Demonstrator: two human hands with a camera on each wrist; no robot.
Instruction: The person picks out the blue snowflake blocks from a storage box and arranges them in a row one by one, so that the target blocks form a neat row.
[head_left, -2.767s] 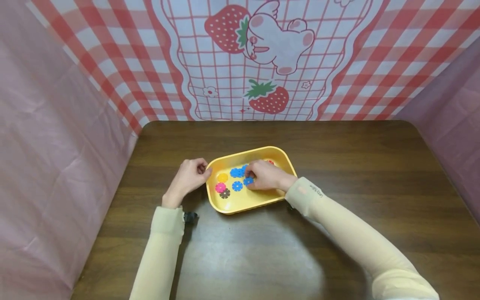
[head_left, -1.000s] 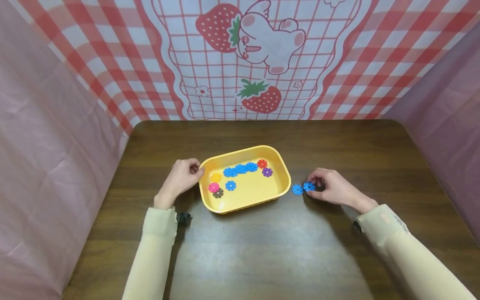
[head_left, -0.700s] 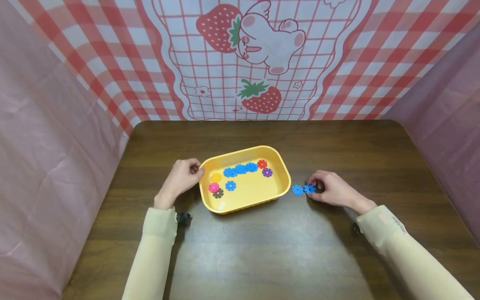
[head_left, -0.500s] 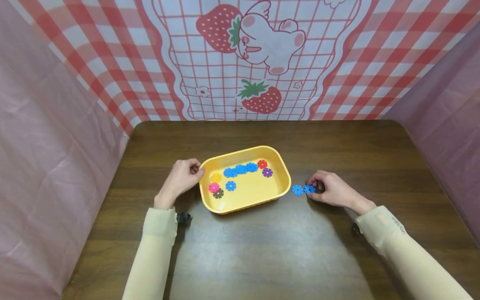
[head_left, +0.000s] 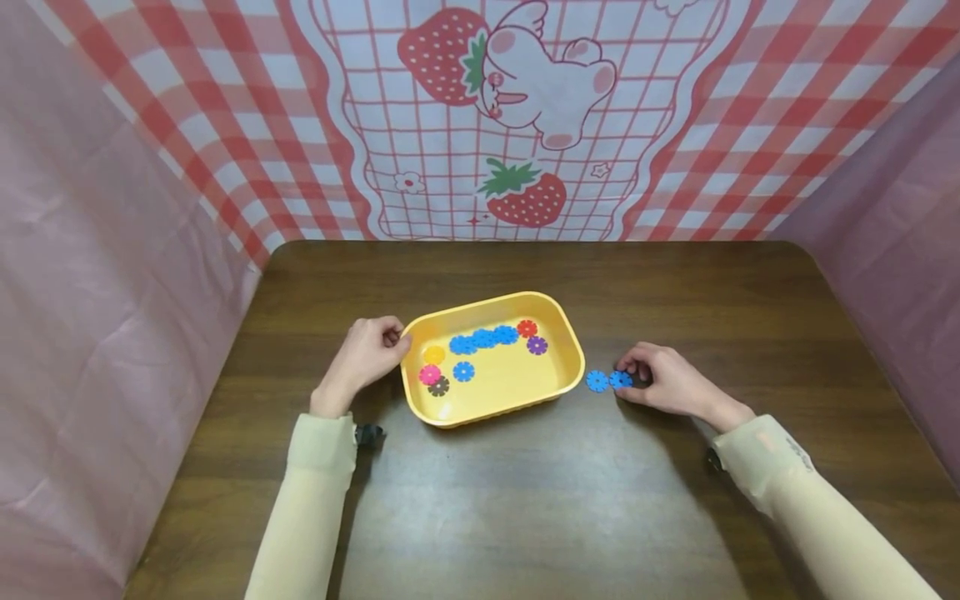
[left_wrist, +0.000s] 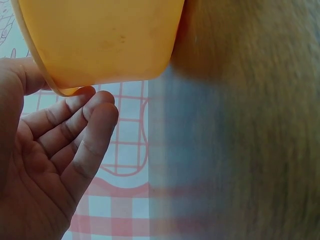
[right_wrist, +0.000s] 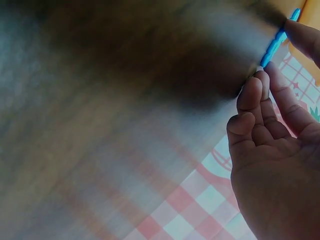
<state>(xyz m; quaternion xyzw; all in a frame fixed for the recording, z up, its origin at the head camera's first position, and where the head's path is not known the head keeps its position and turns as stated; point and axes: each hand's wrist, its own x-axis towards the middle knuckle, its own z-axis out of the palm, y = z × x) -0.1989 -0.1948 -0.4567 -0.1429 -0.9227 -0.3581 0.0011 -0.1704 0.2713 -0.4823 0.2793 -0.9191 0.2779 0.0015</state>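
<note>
Brightly coloured discs (head_left: 484, 338), inside a yellow tray (head_left: 504, 385)

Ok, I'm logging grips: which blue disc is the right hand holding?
Of the two outside the tray, the farther disc: the right hand pinches it. The nearer disc isn't gripped; the other blue discs lie inside.

The head view looks forward and down over the table (head_left: 495, 492), far enough back to include both hands and the checked cloth (head_left: 787, 125). The left wrist view, turned sideways (the tabletop fills its right side), faces the yellow tray (left_wrist: 105, 45) from close beside the left hand (left_wrist: 55, 145); the right wrist view, tilted and equally near the right hand (right_wrist: 280, 145), shares the tray's edge and cloth.
</note>
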